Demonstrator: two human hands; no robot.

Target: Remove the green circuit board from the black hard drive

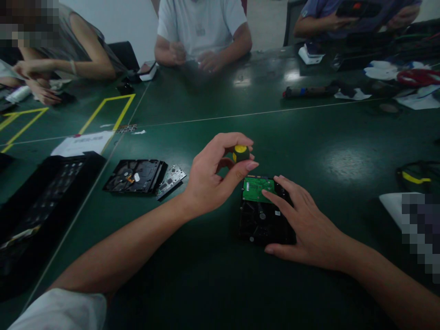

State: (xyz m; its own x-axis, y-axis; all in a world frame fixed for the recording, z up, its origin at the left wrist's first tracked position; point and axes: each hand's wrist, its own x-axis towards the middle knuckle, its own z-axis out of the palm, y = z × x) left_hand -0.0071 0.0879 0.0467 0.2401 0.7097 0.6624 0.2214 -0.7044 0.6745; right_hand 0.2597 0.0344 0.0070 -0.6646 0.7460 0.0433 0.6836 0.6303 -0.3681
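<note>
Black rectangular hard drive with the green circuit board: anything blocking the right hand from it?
Nothing visible: the right hand lies along the right edge of the black rectangular hard drive, partly over its green board.

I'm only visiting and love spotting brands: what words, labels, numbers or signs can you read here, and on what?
None can be read with certainty.
Small white label on the green circuit board: too small.
Small white square sticker on the black hard drive: too small.
White paper sheet with grey print: too blurred.
Grey chest mark on a white T-shirt: too blurred.
</note>
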